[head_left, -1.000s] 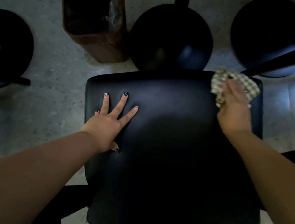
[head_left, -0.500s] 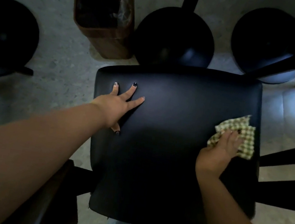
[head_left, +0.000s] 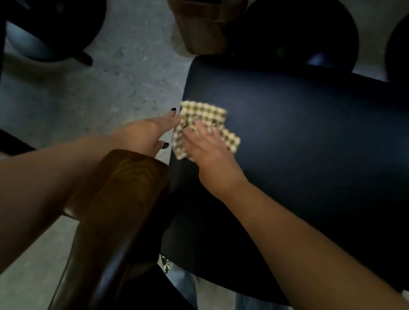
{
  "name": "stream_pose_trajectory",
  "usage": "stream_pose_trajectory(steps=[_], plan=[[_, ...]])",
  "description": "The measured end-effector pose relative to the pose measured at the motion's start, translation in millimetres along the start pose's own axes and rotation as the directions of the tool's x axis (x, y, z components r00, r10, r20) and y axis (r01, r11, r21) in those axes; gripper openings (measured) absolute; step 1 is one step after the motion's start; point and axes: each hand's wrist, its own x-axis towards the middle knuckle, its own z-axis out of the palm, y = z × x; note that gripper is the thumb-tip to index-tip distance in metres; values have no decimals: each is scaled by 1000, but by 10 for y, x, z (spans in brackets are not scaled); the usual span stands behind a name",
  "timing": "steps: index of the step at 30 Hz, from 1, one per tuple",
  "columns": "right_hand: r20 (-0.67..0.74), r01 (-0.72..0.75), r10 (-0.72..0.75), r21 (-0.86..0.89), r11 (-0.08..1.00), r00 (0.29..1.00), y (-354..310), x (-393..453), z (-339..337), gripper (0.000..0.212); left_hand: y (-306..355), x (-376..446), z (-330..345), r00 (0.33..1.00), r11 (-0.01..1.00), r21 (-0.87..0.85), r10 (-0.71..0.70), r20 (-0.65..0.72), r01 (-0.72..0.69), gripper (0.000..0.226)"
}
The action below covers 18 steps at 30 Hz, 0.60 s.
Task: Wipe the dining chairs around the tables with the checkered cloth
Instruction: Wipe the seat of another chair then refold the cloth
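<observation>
- Head view: our right hand (head_left: pixel 207 147) presses the checkered cloth (head_left: pixel 206 117) flat, fingers straight and together, at the seat's (head_left: pixel 321 153) nine o'clock edge.
- Our left hand (head_left: pixel 158 130) sits at that edge; we cannot tell its fingers' hold.
- We judge this seat mid-wipe; other chairs remain.
- A bin (head_left: pixel 204 10) stands at twelve o'clock.

You are in a café or restaurant dining area: round black pedestal table bases (head_left: pixel 299 26) on speckled stone floor (head_left: pixel 132 60), a padded black chair (head_left: pixel 306 159), a lined wooden bin (head_left: pixel 205 4).
</observation>
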Motion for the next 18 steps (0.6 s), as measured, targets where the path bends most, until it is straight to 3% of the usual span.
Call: stream_pose_trajectory(steps=[3,6,8,11,14,16,18], plan=[[236,114,-100,-45,993,967,-12,-130,63,58,113,-41,164,999,999,15,-51,13,51,82],[388,288,-214,-144,947,896,-125,-593,79,60,197,-24,188,998,992,126,-13,56,6,87],[443,362,-255,-177,915,860,-168,-834,-5,61,186,10,148,991,954,276,100,87,-120,93],[433,453,-408,-1,891,804,53,-745,-156,40,137,70,120,941,813,474,286,179,-338,102],[366,350,-310,-47,935,877,596,-395,-433,48,96,127,113,901,757,489,367,233,-434,107],[255,165,-160,1,986,954,774,-296,-487,65,91,147,72,897,764,471,381,224,-442,110],[168,63,-64,16,998,984,715,-316,-488,69,112,165,30,899,749,499,381,214,-436,115]])
